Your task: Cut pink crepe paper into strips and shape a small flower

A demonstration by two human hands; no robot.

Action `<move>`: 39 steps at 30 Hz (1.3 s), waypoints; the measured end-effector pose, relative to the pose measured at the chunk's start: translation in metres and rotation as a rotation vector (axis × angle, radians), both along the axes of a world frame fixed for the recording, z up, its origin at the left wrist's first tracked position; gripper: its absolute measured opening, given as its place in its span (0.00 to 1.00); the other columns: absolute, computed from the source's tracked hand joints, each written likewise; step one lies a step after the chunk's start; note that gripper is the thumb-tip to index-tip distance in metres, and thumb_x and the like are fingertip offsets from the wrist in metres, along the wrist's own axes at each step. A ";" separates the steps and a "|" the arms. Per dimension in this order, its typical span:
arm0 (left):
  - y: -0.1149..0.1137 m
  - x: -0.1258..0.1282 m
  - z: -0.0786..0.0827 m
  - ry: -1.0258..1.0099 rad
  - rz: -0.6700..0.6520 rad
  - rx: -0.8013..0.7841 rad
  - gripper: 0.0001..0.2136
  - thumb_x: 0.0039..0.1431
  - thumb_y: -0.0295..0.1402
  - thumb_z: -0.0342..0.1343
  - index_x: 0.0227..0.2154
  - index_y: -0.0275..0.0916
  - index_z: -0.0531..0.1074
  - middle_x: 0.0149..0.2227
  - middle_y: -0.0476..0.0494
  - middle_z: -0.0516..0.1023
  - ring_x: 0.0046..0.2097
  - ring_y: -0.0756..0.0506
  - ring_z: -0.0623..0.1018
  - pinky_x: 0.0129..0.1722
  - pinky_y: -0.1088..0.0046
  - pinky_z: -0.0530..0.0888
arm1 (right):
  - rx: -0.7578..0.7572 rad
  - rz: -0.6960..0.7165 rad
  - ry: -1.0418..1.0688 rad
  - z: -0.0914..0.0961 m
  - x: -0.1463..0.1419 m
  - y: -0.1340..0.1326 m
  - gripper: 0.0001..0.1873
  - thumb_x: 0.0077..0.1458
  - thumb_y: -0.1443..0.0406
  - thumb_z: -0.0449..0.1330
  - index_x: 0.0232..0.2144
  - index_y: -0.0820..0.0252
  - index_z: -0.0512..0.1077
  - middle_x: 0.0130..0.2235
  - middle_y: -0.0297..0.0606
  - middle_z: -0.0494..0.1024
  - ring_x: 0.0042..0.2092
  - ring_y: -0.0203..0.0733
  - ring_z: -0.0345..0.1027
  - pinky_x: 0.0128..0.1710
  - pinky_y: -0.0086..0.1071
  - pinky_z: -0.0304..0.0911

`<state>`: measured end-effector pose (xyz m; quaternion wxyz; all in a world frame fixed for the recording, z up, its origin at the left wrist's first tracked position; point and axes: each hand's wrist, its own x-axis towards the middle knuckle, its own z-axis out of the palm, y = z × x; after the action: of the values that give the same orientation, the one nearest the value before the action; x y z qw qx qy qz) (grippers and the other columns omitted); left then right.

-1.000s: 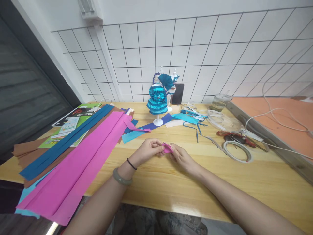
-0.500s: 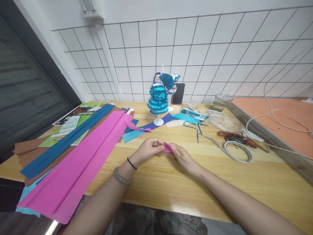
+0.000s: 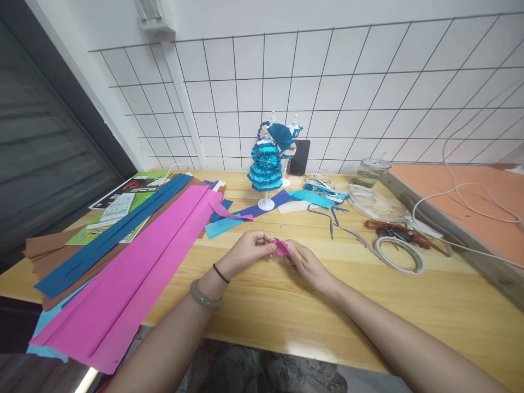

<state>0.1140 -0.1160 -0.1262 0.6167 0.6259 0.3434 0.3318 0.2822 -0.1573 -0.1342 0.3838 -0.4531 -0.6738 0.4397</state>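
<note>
A small piece of pink paper (image 3: 282,248) is held above the table between both hands. My left hand (image 3: 254,248) pinches its left side, and my right hand (image 3: 302,260) grips its right side. Fingers cover much of its edges, so its full shape is hidden. Behind the hands stands a miniature dress form (image 3: 267,169) in a pleated turquoise paper dress, with a dark teal fan near its top. A second white dress form (image 3: 295,131) is partly hidden behind it.
Long pink paper strips (image 3: 143,262) and a dark blue strip (image 3: 114,232) lie at left over brown paper and a green magazine (image 3: 143,180). At right are a tape roll (image 3: 399,255), a glass cup (image 3: 370,172) and cables. A phone (image 3: 299,157) leans on the wall grid.
Almost nothing differs. The view has shifted very slightly, and both hands keep the same grip on the pink paper.
</note>
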 end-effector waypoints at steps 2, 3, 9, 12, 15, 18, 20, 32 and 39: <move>0.000 0.000 -0.001 0.002 -0.006 0.006 0.13 0.46 0.39 0.59 0.27 0.33 0.70 0.26 0.46 0.73 0.28 0.51 0.72 0.31 0.74 0.67 | -0.002 -0.001 0.001 0.000 0.000 0.000 0.21 0.59 0.51 0.41 0.25 0.59 0.61 0.21 0.29 0.54 0.23 0.34 0.47 0.25 0.29 0.49; 0.001 0.000 -0.001 0.001 -0.011 0.009 0.13 0.46 0.39 0.59 0.27 0.33 0.70 0.26 0.45 0.73 0.28 0.51 0.72 0.32 0.75 0.67 | -0.002 0.000 0.001 0.001 0.000 -0.001 0.21 0.59 0.51 0.41 0.25 0.59 0.61 0.21 0.29 0.54 0.23 0.34 0.47 0.26 0.29 0.49; 0.001 0.000 0.000 0.000 -0.015 0.011 0.12 0.47 0.38 0.59 0.27 0.33 0.69 0.27 0.45 0.73 0.28 0.51 0.72 0.32 0.75 0.68 | 0.006 0.007 -0.006 0.002 -0.001 -0.001 0.21 0.59 0.51 0.40 0.26 0.59 0.61 0.21 0.28 0.54 0.23 0.34 0.47 0.26 0.28 0.49; 0.000 0.000 0.001 0.003 -0.011 0.007 0.12 0.46 0.38 0.59 0.27 0.33 0.69 0.26 0.46 0.73 0.28 0.51 0.72 0.32 0.75 0.67 | 0.005 0.007 -0.009 0.002 0.000 -0.001 0.21 0.59 0.51 0.40 0.26 0.59 0.61 0.21 0.28 0.53 0.23 0.34 0.46 0.25 0.28 0.48; -0.001 0.000 0.003 0.003 -0.002 0.009 0.12 0.47 0.38 0.59 0.27 0.33 0.69 0.25 0.46 0.73 0.28 0.52 0.72 0.32 0.75 0.67 | 0.009 -0.006 -0.026 0.001 0.000 0.000 0.21 0.59 0.51 0.40 0.25 0.59 0.59 0.22 0.29 0.54 0.24 0.34 0.48 0.25 0.28 0.48; -0.001 0.000 0.004 -0.004 0.001 0.001 0.11 0.47 0.37 0.59 0.27 0.32 0.69 0.26 0.46 0.73 0.28 0.52 0.72 0.33 0.75 0.67 | 0.012 -0.016 -0.040 0.000 0.001 0.001 0.21 0.59 0.50 0.40 0.24 0.58 0.58 0.22 0.29 0.55 0.24 0.34 0.48 0.26 0.29 0.48; -0.001 0.000 0.004 -0.008 -0.005 -0.005 0.11 0.47 0.37 0.59 0.27 0.32 0.69 0.26 0.46 0.73 0.29 0.51 0.72 0.33 0.75 0.67 | 0.015 -0.012 -0.046 -0.001 0.001 0.001 0.21 0.59 0.50 0.40 0.24 0.58 0.57 0.22 0.29 0.55 0.24 0.34 0.48 0.26 0.29 0.48; 0.000 -0.001 0.002 -0.017 0.004 -0.003 0.11 0.48 0.36 0.59 0.28 0.32 0.69 0.29 0.44 0.74 0.31 0.50 0.73 0.35 0.74 0.68 | 0.020 0.004 -0.055 -0.001 0.003 0.001 0.21 0.59 0.51 0.40 0.23 0.58 0.56 0.23 0.29 0.55 0.25 0.34 0.48 0.26 0.28 0.48; 0.000 -0.001 0.001 -0.025 0.009 -0.012 0.11 0.48 0.36 0.59 0.29 0.33 0.69 0.29 0.45 0.74 0.31 0.51 0.73 0.35 0.74 0.68 | 0.030 -0.009 -0.065 0.000 0.002 0.001 0.22 0.59 0.50 0.39 0.23 0.58 0.56 0.23 0.29 0.55 0.25 0.34 0.48 0.26 0.28 0.48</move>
<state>0.1130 -0.1165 -0.1252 0.6230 0.6166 0.3404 0.3402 0.2846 -0.1564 -0.1342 0.3704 -0.4645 -0.6905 0.4126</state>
